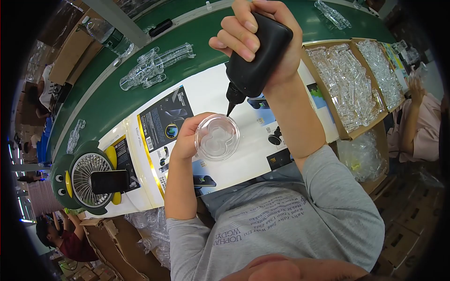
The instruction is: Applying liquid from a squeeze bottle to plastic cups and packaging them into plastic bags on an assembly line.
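Observation:
My left hand (pixel 185 139) grips a clear round plastic dish (pixel 216 138) by its left edge, above the printed cardboard sheet (pixel 229 175). Inside the dish shows a clear rounded, lobed shape. Up and to the right, my right hand (pixel 291 58) is wrapped round a black squeeze bottle (pixel 262 55), tilted nozzle down. Its thin pointed tip comes close to the dish's upper right rim; whether they touch I cannot tell. No liquid is visible at the tip.
Open cartons of clear plastic parts (pixel 344 86) stand to the right, near another person's arm (pixel 413 114). At left are a green fan (pixel 91 175) and a dark phone (pixel 109 181) in front of it. Clear plastic assemblies (pixel 154 65) lie on the green table (pixel 197 33); behind them stands a water bottle (pixel 107 36).

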Demonstrator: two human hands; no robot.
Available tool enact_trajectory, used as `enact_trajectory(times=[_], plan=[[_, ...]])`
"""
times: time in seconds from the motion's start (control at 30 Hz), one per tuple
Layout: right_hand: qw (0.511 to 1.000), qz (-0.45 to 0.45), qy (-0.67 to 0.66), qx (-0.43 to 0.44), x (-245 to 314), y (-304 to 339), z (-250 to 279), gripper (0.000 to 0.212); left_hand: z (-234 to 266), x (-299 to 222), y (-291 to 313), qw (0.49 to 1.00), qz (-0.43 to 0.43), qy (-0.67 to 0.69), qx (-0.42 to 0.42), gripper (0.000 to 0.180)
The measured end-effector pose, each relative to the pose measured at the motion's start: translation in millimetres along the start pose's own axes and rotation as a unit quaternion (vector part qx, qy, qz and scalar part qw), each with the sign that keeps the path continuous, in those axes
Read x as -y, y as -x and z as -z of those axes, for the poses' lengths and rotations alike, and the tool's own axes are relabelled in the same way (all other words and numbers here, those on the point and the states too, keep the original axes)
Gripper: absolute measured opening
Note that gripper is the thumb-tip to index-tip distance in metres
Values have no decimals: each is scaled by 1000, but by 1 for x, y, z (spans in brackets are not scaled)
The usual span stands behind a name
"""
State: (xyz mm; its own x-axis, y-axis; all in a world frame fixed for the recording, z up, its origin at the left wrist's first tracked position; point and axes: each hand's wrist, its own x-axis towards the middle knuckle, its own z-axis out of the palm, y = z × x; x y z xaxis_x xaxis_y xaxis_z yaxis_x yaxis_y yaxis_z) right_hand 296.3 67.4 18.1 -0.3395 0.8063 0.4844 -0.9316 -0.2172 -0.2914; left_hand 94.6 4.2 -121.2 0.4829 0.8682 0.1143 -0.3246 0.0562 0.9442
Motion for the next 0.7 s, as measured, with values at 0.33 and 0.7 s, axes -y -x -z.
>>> enact_trajectory(times=[0.33, 0.7], plan=[[1000, -19, 21, 6, -1, 0, 0, 39, -5, -7, -2, 998, 34, 26, 40, 41], [999, -29, 14, 18, -3, 1, -2, 39, -12, -15, -4, 994, 32, -43, 100, 52]])
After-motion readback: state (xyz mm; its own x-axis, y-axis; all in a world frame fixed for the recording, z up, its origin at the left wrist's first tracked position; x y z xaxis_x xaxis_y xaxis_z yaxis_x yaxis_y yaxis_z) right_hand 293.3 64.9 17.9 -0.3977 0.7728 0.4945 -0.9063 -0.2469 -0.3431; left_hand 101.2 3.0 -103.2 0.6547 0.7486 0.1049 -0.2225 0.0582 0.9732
